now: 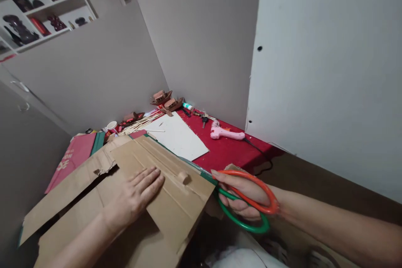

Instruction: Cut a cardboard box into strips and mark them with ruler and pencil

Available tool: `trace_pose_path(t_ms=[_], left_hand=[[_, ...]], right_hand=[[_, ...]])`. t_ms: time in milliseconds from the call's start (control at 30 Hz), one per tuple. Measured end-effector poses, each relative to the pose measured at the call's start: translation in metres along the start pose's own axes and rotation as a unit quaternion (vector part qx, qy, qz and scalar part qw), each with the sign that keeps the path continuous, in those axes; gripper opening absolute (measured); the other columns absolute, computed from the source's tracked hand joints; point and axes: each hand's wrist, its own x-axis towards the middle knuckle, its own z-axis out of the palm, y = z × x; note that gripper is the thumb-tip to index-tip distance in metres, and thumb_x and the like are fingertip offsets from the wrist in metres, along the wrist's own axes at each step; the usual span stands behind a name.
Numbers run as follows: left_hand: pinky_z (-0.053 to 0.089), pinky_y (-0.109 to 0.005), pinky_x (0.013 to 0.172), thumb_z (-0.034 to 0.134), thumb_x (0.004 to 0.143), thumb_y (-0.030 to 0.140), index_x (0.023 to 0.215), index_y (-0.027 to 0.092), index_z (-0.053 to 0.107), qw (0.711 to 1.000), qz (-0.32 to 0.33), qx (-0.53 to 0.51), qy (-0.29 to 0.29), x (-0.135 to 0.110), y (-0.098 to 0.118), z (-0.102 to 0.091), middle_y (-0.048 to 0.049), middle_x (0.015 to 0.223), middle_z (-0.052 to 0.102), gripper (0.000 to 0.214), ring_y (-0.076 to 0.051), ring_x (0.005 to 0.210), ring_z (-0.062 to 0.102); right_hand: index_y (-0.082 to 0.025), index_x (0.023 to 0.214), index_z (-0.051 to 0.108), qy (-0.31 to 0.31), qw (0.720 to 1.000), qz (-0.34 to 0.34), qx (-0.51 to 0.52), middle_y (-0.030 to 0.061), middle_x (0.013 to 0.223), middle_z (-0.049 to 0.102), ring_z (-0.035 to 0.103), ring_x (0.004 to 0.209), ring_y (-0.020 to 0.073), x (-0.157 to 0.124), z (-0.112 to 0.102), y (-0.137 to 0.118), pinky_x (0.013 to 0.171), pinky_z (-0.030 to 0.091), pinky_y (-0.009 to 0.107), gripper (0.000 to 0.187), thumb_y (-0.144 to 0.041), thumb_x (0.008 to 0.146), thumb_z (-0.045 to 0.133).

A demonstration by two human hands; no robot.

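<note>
My left hand [138,194] lies flat, fingers stretched out, on a sheet of brown cardboard [176,201] spread over the red table [229,150]. My right hand [243,194] is closed through the orange and green handles of a pair of scissors [251,207]. Their blades run left along the cardboard's far edge. A small folded tab stands up from the cardboard just beyond my left fingertips.
A white sheet [179,136] lies behind the cardboard. A pink glue gun [224,133] with a black cord rests on the red table. Wooden sticks [141,122], small wooden boat models [166,100], and a pink booklet [73,159] sit further back. Grey walls enclose the corner.
</note>
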Motion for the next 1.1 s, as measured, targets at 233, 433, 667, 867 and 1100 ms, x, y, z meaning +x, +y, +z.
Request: trace_pose_path(t_ms=[233, 433, 667, 867, 1100], left_hand=[[0.048, -0.026, 0.066, 0.064, 0.081, 0.025, 0.085, 0.021, 0.072, 0.969, -0.154, -0.187, -0.046, 0.074, -0.043, -0.041, -0.0025, 0.079, 0.074, 0.01, -0.017, 0.073, 0.067], [0.023, -0.025, 0.051, 0.072, 0.072, 0.052, 0.053, 0.018, 0.058, 0.953, -0.194, -0.187, -0.138, 0.136, -0.065, -0.05, 0.0053, 0.047, 0.044, 0.041, -0.009, 0.05, 0.037], [0.025, -0.026, 0.054, 0.071, 0.07, 0.056, 0.055, 0.021, 0.061, 0.947, -0.275, -0.137, -0.091, 0.14, -0.094, -0.035, 0.0036, 0.051, 0.046, 0.039, -0.012, 0.056, 0.044], [0.032, -0.026, 0.058, 0.073, 0.065, 0.059, 0.071, 0.021, 0.072, 0.952, -0.268, -0.131, -0.075, 0.153, -0.099, -0.039, 0.0014, 0.055, 0.052, 0.038, -0.016, 0.064, 0.055], [0.038, -0.028, 0.062, 0.068, 0.059, 0.07, 0.077, 0.018, 0.075, 0.949, -0.278, -0.134, -0.063, 0.174, -0.115, -0.036, -0.0034, 0.064, 0.064, 0.055, -0.018, 0.066, 0.059]], right_hand=[[-0.013, 0.063, 0.056, -0.102, 0.99, 0.02, 0.093, -0.0031, 0.041, 0.039, 0.032, 0.028, 0.0062, -0.006, 0.004, 0.012, 0.028, 0.024, 0.016, 0.083, -0.084, 0.081, 0.017], [-0.008, 0.085, 0.062, -0.28, 0.936, -0.081, 0.197, -0.0017, 0.052, 0.044, 0.04, 0.038, 0.0103, -0.003, 0.005, 0.047, 0.038, 0.037, 0.023, 0.09, -0.077, 0.087, 0.005], [-0.014, 0.078, 0.061, -0.154, 0.965, -0.137, 0.163, -0.0035, 0.049, 0.039, 0.031, 0.032, 0.0069, -0.041, -0.022, 0.074, 0.031, 0.027, 0.018, 0.07, -0.075, 0.087, 0.028], [-0.02, 0.079, 0.062, 0.186, 0.927, -0.183, -0.269, 0.0025, 0.064, 0.054, 0.045, 0.05, 0.0131, -0.089, -0.023, 0.048, 0.047, 0.043, 0.026, 0.05, -0.069, 0.069, 0.065], [-0.021, 0.077, 0.057, 0.342, 0.67, -0.138, -0.645, 0.0076, 0.071, 0.064, 0.056, 0.062, 0.0222, -0.063, 0.025, -0.027, 0.059, 0.039, 0.032, 0.039, -0.059, 0.079, 0.057]])
